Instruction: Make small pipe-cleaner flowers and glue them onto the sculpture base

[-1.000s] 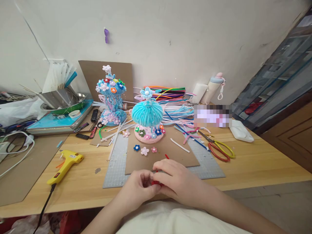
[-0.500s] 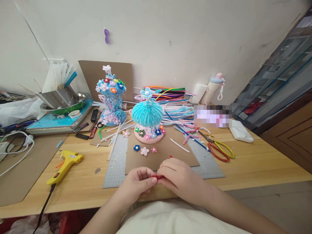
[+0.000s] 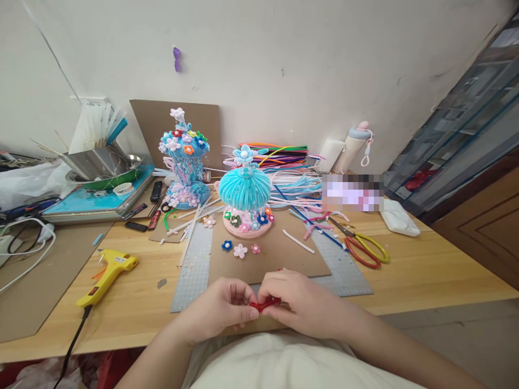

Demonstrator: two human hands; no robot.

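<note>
Between my hands is a red pipe cleaner (image 3: 271,303), bent into loops and partly covered by the fingers. My left hand (image 3: 227,308) pinches its left end between thumb and fingers. Curled over the other side, my right hand (image 3: 294,300) grips it too. Just beyond them lie a blue flower (image 3: 227,245), a pale pink flower (image 3: 240,250) and a pink flower (image 3: 255,248) on a cardboard sheet (image 3: 284,259). Behind these stands a turquoise domed pipe-cleaner piece (image 3: 245,189) on a round pink base with small flowers.
A yellow glue gun (image 3: 109,273) lies at the left with its cord over the edge. Scissors (image 3: 363,251) rest at the right. A blue flowered piece (image 3: 186,162) and bundled pipe cleaners (image 3: 300,186) stand and lie at the back. A grey cutting mat (image 3: 190,292) is under the cardboard.
Both hands have shifted slightly as they work the red pipe cleaner. My right fingers have lifted and re-gripped, so more of its bent red loops show.
</note>
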